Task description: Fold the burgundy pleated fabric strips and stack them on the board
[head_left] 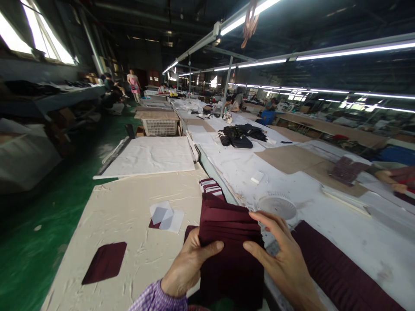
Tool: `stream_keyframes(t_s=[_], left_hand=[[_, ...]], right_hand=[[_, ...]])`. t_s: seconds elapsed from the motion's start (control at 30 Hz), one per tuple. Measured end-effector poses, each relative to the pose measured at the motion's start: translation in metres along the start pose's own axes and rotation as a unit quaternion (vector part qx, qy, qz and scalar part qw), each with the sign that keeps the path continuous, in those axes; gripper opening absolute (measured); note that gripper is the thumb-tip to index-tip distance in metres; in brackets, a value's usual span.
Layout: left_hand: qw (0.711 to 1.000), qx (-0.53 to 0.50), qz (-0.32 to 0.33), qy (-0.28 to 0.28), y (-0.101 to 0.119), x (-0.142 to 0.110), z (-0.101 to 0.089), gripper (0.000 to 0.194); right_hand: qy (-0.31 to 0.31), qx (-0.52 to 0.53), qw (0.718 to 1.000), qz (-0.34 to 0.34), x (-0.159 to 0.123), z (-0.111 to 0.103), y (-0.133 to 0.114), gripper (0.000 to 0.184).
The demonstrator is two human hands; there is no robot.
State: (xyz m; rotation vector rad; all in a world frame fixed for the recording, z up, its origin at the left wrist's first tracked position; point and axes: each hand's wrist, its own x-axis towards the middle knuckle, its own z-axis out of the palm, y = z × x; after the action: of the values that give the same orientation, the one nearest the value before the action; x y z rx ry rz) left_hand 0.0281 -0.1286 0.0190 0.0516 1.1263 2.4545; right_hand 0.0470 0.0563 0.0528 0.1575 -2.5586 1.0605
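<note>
A stack of maroon fabric pieces [230, 246] hangs between my hands, its upper edges fanned out in layers. My left hand [194, 259] grips its left side, thumb pressed on the front and the other fingers hidden behind. At the right edge, my right hand [279, 246] has its thumb on the front and its index finger along the upper corner, pinching the layers. To the left on the cream-covered board lies a single maroon piece [105, 262]. Beyond it are white and grey paper pieces [167, 217] over a bit of maroon cloth. Behind the stack sit maroon and white layered pieces [210, 186].
A long white table [227, 166] runs ahead on the right, bearing a round white fan cover [276, 207], a maroon cloth strip [343, 263] and black garments [241, 134]. Another person's hands [391, 179] work at far right. A plastic crate [160, 126] stands ahead.
</note>
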Motion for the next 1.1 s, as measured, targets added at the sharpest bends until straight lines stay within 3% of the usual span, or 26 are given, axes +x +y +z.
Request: stream_keyframes(t_s=[0.13,0.23,0.33,0.4,0.47,0.57,0.63,0.77,0.9,0.97,1.1], left_hand=[[1.0,0.002,0.001,0.013,-0.001,0.0,-0.003,0.025],[0.999,0.0,0.006,0.037,-0.002,0.002,-0.005,0.019],[0.998,-0.005,0.018,0.059,-0.004,0.005,-0.006,0.018],[0.997,-0.009,0.026,0.071,-0.006,0.007,-0.006,0.021],[0.996,-0.019,0.027,0.084,-0.009,0.008,-0.004,0.019],[0.992,-0.063,0.011,0.106,-0.013,0.009,-0.001,0.012],[0.987,-0.118,-0.016,0.11,-0.014,0.012,0.002,0.012],[0.968,-0.221,-0.059,0.105,-0.018,0.018,0.003,0.033],[0.968,-0.172,-0.139,0.12,-0.033,0.022,-0.02,0.023],[0.976,-0.108,-0.154,0.109,-0.044,0.025,-0.04,0.028],[0.967,0.017,-0.166,0.191,-0.063,0.025,-0.069,0.043]], right_hand=[[-0.032,0.032,0.996,0.075,-0.003,0.002,0.002,0.045],[-0.054,0.109,0.98,0.16,-0.01,0.01,0.006,0.056],[-0.047,0.153,0.966,0.202,-0.018,0.021,0.009,0.058],[-0.036,0.113,0.974,0.192,-0.022,0.026,0.009,0.044],[-0.047,0.069,0.987,0.136,-0.024,0.029,0.008,0.026],[-0.064,0.039,0.996,0.04,-0.025,0.03,0.009,0.019],[-0.046,0.027,0.998,0.024,-0.026,0.029,0.011,0.016],[-0.049,0.045,0.997,0.034,-0.034,0.027,0.017,0.014],[-0.094,0.112,0.989,0.035,-0.046,0.03,0.027,0.019],[-0.086,0.134,0.986,0.038,-0.05,0.03,0.037,0.01],[-0.063,0.188,0.977,0.082,-0.06,0.013,0.068,0.022]])
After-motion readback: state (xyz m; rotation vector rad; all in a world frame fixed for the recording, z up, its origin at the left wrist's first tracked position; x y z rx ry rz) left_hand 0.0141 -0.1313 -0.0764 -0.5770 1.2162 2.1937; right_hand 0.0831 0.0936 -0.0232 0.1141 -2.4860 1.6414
